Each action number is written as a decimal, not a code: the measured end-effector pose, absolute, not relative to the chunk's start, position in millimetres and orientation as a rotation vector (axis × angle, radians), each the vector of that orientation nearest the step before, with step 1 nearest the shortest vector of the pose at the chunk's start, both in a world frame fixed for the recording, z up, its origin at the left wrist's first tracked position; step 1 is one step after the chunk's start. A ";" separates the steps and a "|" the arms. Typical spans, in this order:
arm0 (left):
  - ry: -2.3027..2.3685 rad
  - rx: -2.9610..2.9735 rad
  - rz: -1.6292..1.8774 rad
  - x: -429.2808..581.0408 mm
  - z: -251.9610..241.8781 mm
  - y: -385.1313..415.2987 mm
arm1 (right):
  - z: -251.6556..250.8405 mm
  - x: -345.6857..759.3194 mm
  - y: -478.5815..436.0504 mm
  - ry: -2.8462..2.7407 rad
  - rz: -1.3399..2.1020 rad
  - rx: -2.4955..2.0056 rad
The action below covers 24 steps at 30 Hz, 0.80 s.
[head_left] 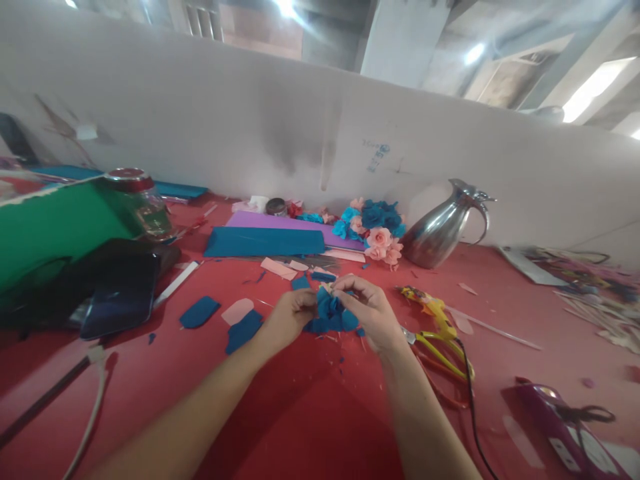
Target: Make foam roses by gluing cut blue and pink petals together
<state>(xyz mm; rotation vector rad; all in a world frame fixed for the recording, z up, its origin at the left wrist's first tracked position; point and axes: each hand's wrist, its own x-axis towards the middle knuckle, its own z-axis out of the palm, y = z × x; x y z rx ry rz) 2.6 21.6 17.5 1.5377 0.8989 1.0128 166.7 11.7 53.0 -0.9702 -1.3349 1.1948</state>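
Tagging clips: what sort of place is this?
Likely a craft workbench: left hand and right hand hold a blue paper flower over a red table, near pink and blue paper flowers and a yellow glue gun.

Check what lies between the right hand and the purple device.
Head view: yellow-handled scissors and a black cable lie on the red table between the right hand, pinching the blue paper flower, and the purple device.

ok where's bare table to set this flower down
Bare table shows between the left forearm and right forearm, below the blue flower, and between the phone and the left forearm. Crowded: blue scraps left of the flower, scissors at right.
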 end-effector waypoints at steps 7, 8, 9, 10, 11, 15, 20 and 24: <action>0.914 1.437 1.092 3.0 23.9 20.9 | 56.4 167.9 11.6 -1.246 1.105 -1.010; 0.917 1.427 1.114 2.9 24.4 21.0 | 56.0 168.4 11.4 -1.239 1.085 -0.993; 0.919 1.419 1.141 2.9 24.8 21.1 | 55.4 168.9 11.3 -1.240 1.069 -0.974; 0.920 1.415 1.167 2.9 25.1 21.3 | 54.6 169.3 11.2 -1.249 1.056 -0.955; 0.918 1.413 1.192 2.9 25.3 21.6 | 53.6 169.6 11.2 -1.263 1.047 -0.937; 0.932 1.402 1.241 3.0 24.8 22.8 | 50.4 169.2 11.6 -1.310 1.020 -0.947; 0.919 1.393 1.225 2.6 23.3 23.4 | 51.4 166.9 11.7 -1.399 0.974 -1.007; 0.907 1.373 1.224 2.9 22.7 23.4 | 51.5 166.1 11.9 -1.463 0.923 -1.023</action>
